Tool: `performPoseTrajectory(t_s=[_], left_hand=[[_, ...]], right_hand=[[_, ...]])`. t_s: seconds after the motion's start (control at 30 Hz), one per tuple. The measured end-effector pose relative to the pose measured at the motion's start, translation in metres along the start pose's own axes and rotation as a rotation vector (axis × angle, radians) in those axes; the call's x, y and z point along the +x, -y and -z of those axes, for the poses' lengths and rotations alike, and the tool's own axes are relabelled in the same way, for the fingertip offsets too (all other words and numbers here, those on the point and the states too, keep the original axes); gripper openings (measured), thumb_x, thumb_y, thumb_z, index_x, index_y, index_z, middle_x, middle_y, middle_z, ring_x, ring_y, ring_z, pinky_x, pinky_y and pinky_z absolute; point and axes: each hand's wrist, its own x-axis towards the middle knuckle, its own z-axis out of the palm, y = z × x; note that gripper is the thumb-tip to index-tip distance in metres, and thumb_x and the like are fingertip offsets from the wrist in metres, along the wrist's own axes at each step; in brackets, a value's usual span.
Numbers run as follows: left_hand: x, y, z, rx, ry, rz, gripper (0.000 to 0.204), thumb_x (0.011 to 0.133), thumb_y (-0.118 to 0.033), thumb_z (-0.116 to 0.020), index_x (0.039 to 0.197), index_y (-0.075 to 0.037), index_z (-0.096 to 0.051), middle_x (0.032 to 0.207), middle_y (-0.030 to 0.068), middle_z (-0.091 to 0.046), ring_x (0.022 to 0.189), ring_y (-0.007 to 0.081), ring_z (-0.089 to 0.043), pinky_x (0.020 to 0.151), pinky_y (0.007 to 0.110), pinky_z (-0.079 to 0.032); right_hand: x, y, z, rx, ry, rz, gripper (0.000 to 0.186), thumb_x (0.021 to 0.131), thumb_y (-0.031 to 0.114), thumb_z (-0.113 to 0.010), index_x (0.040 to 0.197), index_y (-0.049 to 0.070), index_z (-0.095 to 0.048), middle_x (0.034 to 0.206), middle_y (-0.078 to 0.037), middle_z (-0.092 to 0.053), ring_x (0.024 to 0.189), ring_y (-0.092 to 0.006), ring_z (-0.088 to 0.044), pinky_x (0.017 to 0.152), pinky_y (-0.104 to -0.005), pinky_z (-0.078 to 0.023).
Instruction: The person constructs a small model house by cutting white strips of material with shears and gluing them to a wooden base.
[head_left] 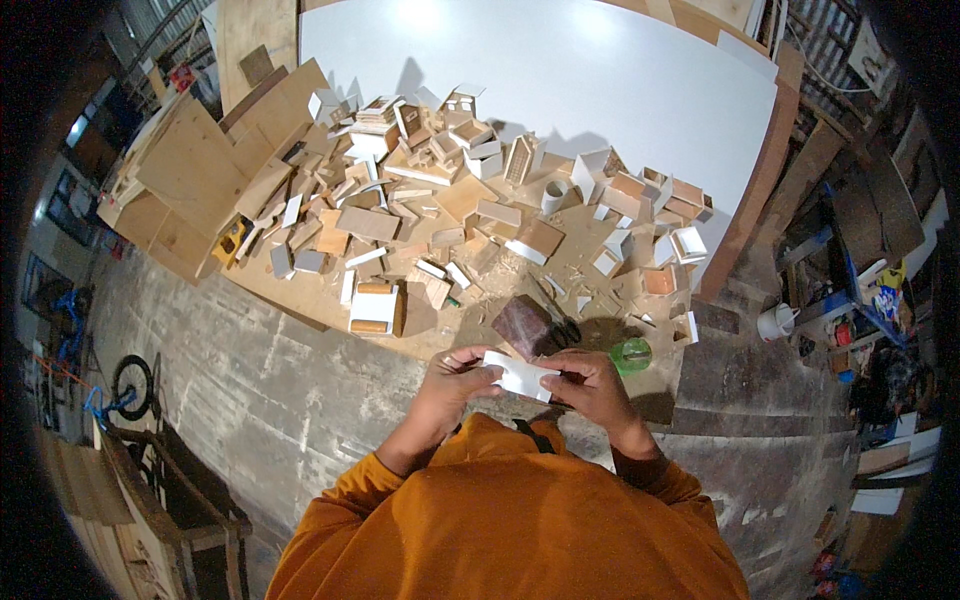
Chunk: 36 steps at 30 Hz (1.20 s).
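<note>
Near the table's front edge, a small flat white piece is held between my left hand and my right hand, with both thumbs on its face. My fingers are closed on it at either end. Just beyond it lies a dark reddish-brown block-like object with a dark tool beside it, too small to make out. A translucent green container stands right of my right hand. A small wood-and-white piece with rounded tan strips lies to the left.
Many small wooden and white offcuts cover the worktable. A white board lies at the back, plywood sheets at the left, and a grey cup among the pieces. A bicycle stands left, a cluttered blue-framed rack right.
</note>
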Motion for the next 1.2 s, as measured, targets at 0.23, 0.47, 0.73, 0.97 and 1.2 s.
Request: performPoseTrajectory(t_s=[0.23, 0.47, 0.73, 0.97, 1.2], left_hand=[[0.004, 0.001, 0.004, -0.379, 0.177, 0.28, 0.032, 0.089, -0.004, -0.053, 0.12, 0.003, -0.049, 0.107, 0.0142, -0.061, 0.095, 0.0224, -0.063, 0.083, 0.032, -0.053], [0.003, 0.008, 0.001, -0.309, 0.15, 0.081, 0.023, 0.091, -0.007, -0.053, 0.112, 0.001, -0.055, 0.106, 0.011, -0.063, 0.09, 0.0194, -0.064, 0.081, 0.03, -0.055], [-0.004, 0.01, -0.007, -0.198, 0.071, 0.032, 0.018, 0.09, -0.006, -0.055, 0.107, 0.0, -0.059, 0.099, 0.0093, -0.065, 0.085, 0.016, -0.065, 0.077, 0.028, -0.056], [-0.007, 0.004, -0.006, 0.058, 0.02, -0.046, 0.014, 0.086, -0.005, -0.062, 0.098, 0.001, -0.065, 0.091, 0.0068, -0.067, 0.081, 0.0123, -0.063, 0.071, 0.025, -0.054], [-0.009, 0.004, -0.004, 0.123, 0.004, -0.166, 0.015, 0.083, 0.0, -0.063, 0.098, 0.003, -0.065, 0.088, 0.0075, -0.066, 0.076, 0.0125, -0.063, 0.066, 0.024, -0.054]], right_hand=[[0.0, -0.005, -0.01, -0.422, -0.249, 0.454, 0.026, 0.072, -0.001, -0.064, 0.095, 0.009, -0.07, 0.099, -0.011, -0.064, 0.088, -0.027, -0.063, 0.074, -0.0336, -0.051], [0.0, -0.003, -0.01, -0.54, -0.177, 0.572, 0.038, 0.072, -0.001, -0.062, 0.108, 0.011, -0.066, 0.119, -0.012, -0.057, 0.103, -0.0286, -0.058, 0.083, -0.0335, -0.049], [0.0, -0.011, -0.009, 0.374, -0.007, -0.173, 0.042, 0.081, 0.011, -0.068, 0.119, -0.002, -0.054, 0.102, -0.008, -0.061, 0.088, -0.0107, -0.058, 0.076, -0.0241, -0.049], [-0.004, -0.003, -0.013, 0.426, -0.115, -0.252, 0.026, 0.08, 0.009, -0.069, 0.104, 0.0, -0.062, 0.08, -0.001, -0.061, 0.065, -0.0075, -0.056, 0.056, -0.0215, -0.048], [-0.008, -0.008, -0.014, 0.407, -0.17, -0.214, 0.02, 0.081, 0.005, -0.067, 0.1, 0.0, -0.063, 0.087, -0.004, -0.06, 0.066, -0.0084, -0.057, 0.055, -0.0212, -0.05]])
